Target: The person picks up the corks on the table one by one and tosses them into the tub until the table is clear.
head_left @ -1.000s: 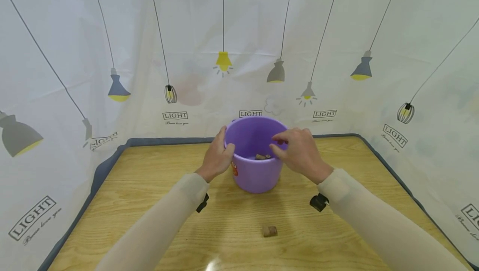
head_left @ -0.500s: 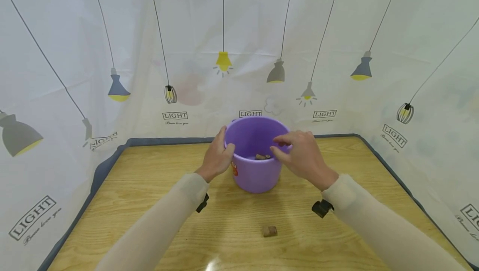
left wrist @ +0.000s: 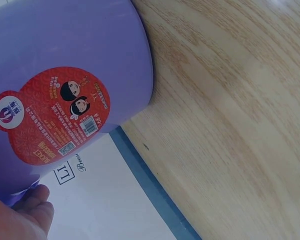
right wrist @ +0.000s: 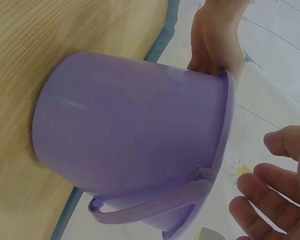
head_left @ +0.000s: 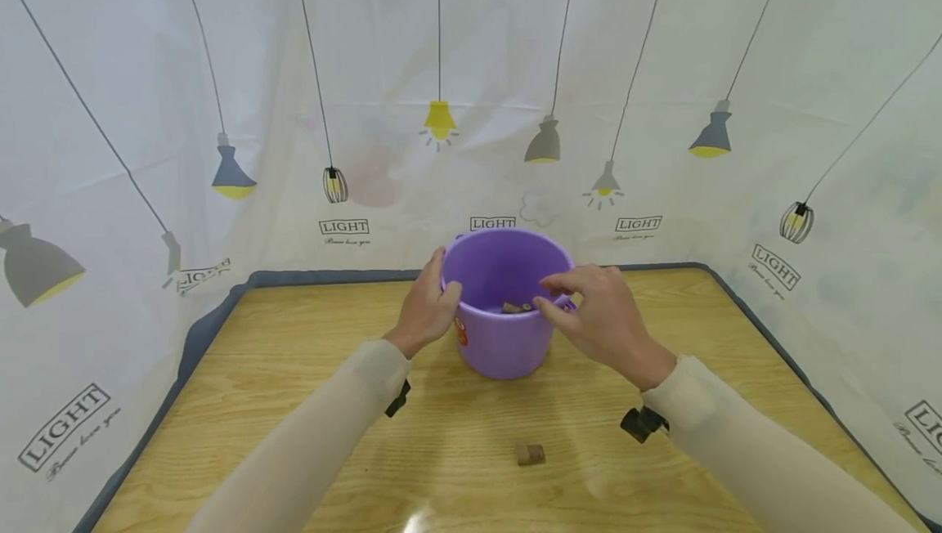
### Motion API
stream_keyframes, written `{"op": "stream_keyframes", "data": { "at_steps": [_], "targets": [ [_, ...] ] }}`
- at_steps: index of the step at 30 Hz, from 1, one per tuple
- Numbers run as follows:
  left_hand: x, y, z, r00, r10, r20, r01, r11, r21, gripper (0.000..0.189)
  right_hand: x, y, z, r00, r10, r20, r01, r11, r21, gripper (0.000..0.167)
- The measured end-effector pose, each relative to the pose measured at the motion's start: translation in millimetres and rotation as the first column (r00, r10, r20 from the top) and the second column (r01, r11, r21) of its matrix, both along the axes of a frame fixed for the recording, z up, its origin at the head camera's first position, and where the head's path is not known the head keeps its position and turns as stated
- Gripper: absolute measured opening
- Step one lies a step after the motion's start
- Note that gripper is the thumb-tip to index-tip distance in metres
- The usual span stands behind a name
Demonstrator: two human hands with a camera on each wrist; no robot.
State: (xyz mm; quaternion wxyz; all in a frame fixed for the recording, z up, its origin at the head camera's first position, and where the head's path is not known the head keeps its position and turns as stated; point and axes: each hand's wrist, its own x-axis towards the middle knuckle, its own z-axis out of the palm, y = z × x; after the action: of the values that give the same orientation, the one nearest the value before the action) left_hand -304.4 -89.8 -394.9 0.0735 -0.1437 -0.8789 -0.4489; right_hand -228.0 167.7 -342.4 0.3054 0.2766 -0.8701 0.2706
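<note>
A purple plastic bucket (head_left: 508, 345) stands on the wooden table, a red sticker (left wrist: 60, 117) on its side. My left hand (head_left: 428, 308) grips the bucket's left rim, thumb toward the inside. Over the right rim is my right hand (head_left: 603, 312), its fingers loosely bent and apart. Nothing shows between those fingers (right wrist: 270, 192) in the right wrist view. The bucket's purple handle (right wrist: 150, 207) hangs down on that side. Several corks (head_left: 513, 308) lie at the bottom inside. Another cork (head_left: 530, 454) lies on the table in front of the bucket.
The wood-grain table (head_left: 294, 402) has a dark blue border (head_left: 353, 277) along its back and sides. Behind and beside it hangs a white cloth (head_left: 412, 42) printed with lamps and lettering.
My right hand has shifted slightly right and toward me, uncovering more of the right rim. The left hand, the bucket and the cork on the table have stayed put.
</note>
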Motion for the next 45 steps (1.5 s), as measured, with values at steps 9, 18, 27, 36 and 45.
{"op": "stream_keyframes", "data": {
  "at_steps": [9,18,27,36,45],
  "targets": [
    [-0.2,-0.8,-0.2,1.0,0.0,-0.01,0.0,1.0,-0.004,0.072,8.9,-0.2,-0.7,0.999,0.048,-0.007,-0.048,0.999,-0.021,0.018],
    [-1.2,-0.2,-0.5,1.0,0.003,-0.023,-0.003,1.0,-0.008,0.074,18.0,3.0,-6.8,0.995,0.097,-0.005,-0.097,0.995,-0.016,0.019],
    [-1.0,-0.1,-0.2,1.0,0.012,-0.018,-0.012,1.0,-0.022,0.073,25.2,7.9,-15.5,0.996,0.092,0.0,-0.092,0.996,0.01,0.023],
    [0.4,0.4,1.8,1.0,0.007,-0.013,-0.008,1.0,-0.016,0.073,32.0,11.0,-24.0,0.993,0.095,0.072,-0.099,0.994,0.049,0.026],
    [-0.1,0.8,1.2,1.0,0.004,-0.013,-0.004,1.0,-0.011,0.072,34.6,12.9,-32.8,0.988,0.093,0.126,-0.107,0.987,0.116,0.028]
  ]
}}
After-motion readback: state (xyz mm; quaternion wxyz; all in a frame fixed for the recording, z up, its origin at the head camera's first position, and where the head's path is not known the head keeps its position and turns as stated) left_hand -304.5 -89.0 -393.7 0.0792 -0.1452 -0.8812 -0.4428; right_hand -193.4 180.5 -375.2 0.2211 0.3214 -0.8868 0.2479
